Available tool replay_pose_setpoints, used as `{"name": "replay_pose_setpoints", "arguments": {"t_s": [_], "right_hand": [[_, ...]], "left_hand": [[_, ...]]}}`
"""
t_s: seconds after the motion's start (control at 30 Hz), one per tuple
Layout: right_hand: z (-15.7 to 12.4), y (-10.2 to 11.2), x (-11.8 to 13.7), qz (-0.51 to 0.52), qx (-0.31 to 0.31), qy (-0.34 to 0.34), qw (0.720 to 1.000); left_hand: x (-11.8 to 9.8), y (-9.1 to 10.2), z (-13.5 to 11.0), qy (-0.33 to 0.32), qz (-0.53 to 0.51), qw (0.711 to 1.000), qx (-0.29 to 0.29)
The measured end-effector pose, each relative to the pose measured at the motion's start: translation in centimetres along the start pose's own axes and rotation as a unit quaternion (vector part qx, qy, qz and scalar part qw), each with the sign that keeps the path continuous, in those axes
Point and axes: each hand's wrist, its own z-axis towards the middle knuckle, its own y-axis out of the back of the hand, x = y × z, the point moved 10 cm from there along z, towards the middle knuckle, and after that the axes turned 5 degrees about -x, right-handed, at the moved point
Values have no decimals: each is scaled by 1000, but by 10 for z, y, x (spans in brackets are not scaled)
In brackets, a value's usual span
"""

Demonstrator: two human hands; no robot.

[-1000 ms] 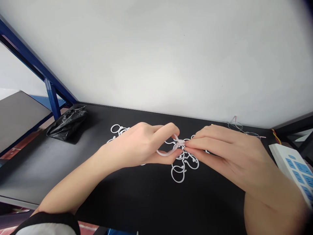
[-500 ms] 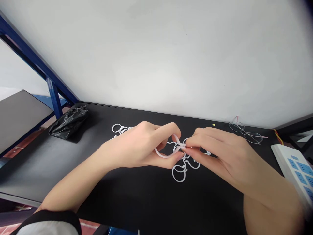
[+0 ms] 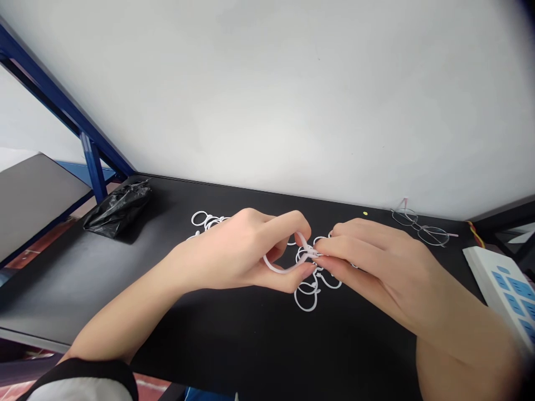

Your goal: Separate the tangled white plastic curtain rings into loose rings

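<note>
My left hand (image 3: 246,248) curls its thumb and forefinger around a white plastic ring (image 3: 281,271), holding it just above the table. On the other side, my right hand (image 3: 376,256) pinches the narrow joined ends of that ring between thumb and fingertips, which partly hide them. Several more white rings (image 3: 306,310) lie in a loose cluster on the black tabletop (image 3: 251,345) beneath both hands. Another group of white rings (image 3: 214,222) shows behind my left wrist, partly covered by it.
A crumpled black plastic bag (image 3: 119,211) lies at the left by a blue metal frame (image 3: 92,167). Wire-framed glasses (image 3: 433,235) rest near the back edge, right of a small yellow piece (image 3: 365,213). A white power strip with blue sockets (image 3: 501,289) is at the right. A pale wall rises behind.
The fingers of my right hand have closed further over the ring's ends, hiding more of them. Both hands have dipped very slightly; otherwise the scene is the same.
</note>
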Motion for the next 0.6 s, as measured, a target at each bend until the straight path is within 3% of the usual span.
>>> {"name": "replay_pose_setpoints", "arguments": {"t_s": [0.6], "right_hand": [[1,0,3,-6,-8,21,1000]], "left_hand": [[0,-1,-2,8,1,1000,9]]}}
